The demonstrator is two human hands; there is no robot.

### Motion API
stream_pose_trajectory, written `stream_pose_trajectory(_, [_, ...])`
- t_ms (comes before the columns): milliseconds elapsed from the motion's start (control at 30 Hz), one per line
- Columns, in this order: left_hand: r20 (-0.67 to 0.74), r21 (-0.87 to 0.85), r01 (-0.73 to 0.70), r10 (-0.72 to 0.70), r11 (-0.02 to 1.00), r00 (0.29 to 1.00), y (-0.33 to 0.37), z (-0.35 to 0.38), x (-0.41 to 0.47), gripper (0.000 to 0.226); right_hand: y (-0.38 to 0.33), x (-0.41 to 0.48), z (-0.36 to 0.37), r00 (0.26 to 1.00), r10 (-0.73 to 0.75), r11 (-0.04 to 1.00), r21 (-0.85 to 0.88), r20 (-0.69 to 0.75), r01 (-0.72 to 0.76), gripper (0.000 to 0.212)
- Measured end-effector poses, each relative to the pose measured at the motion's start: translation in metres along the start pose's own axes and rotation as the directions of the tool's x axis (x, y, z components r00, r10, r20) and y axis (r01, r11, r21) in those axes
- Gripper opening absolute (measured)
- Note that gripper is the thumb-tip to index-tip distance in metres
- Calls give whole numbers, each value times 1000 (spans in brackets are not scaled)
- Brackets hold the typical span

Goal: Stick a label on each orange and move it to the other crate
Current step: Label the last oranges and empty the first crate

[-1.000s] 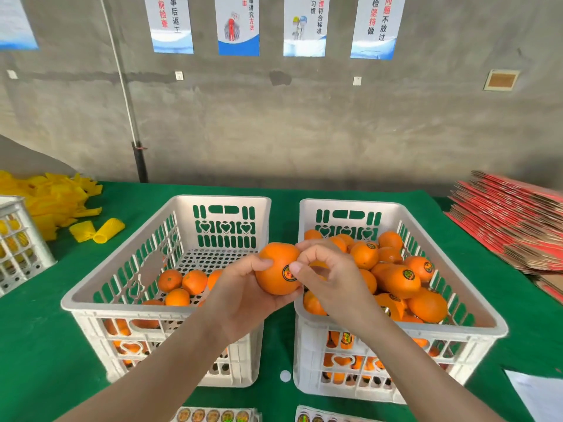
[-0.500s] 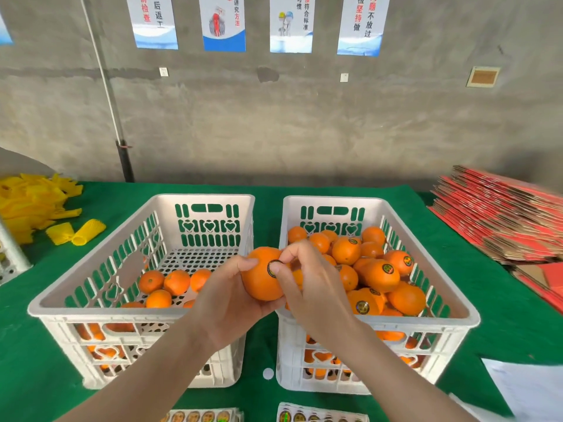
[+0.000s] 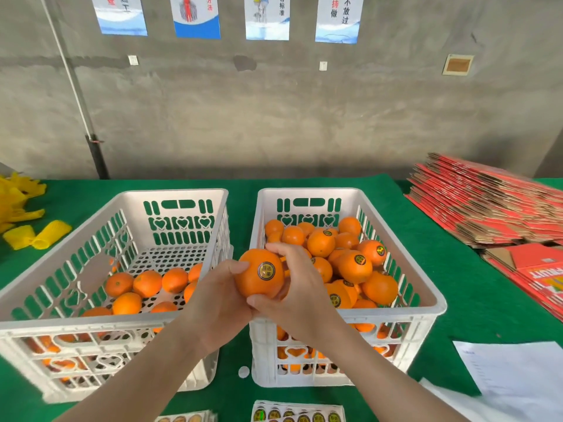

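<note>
Holding the labelled orange (image 3: 253, 287) right where the two crates meet, just above the near-left corner of the right crate (image 3: 426, 309). Both grips are clamped on it: our left grip (image 3: 217, 295) cups it from the left with the thumb on the skin, and our right grip (image 3: 301, 287) curls over the top and underneath.

The round label (image 3: 266, 271) faces up at us, tipped a bit right. The orange is basically a ball, so we can't call a long axis.

What could go wrong, we reckon, is the handoff. If one grip lets go early, it drops through the gap onto the green worktop (image 3: 457, 269) or into the left crate (image 3: 76, 325) among the bare oranges (image 3: 147, 283). A label edge not pressed flat might also lift against the piled oranges (image 3: 353, 266).
</note>
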State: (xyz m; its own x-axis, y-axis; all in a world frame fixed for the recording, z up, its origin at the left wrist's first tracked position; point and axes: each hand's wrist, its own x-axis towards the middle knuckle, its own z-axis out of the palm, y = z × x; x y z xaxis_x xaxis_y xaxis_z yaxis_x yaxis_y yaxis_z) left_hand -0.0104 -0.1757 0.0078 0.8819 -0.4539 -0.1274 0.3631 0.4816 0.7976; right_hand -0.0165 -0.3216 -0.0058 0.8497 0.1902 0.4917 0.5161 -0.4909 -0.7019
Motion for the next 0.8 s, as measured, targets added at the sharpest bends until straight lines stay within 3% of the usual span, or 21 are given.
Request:
stream_pose_trajectory(67, [-107,119,-2,15,993,994,-2,2,7,47,9,7,-4,1000,26,1000,-3,-3,-26,65])
stream_pose_trajectory(167, [-274,360,-59,166,931,947,-3,2,12,26,35,24,-12,997,69,994,-78,-26,-71,61])
stream_pose_trajectory(267, [-425,378,-77,247,923,871,-3,-11,8,26,74,53,-27,972,227,941,-244,-55,-233,65])
stream_pose_trajectory(400, [-471,352,-26,202,935,859,-8,-22,-1,24,116,73,-33,915,402,838,-415,32,-354,71])
stream_pose_trajectory(567, [-499,389,-24,233,921,835,-19,-31,-12,15,127,76,-21,930,354,825,-501,99,-261,66])
stream_pose_trajectory(667, [-546,429,16,245,903,801,-34,-41,-19,13,125,75,-23,920,366,840,-475,137,-263,79])
stream_pose_trajectory(733, [-585,467,95,226,879,779,-50,-52,-21,14,118,72,-23,907,389,821,-508,162,-261,88])
stream_pose_trajectory(800, [-607,532,254,155,808,780,-74,-65,-23,18,103,63,-20,942,330,823,-508,65,-253,76])
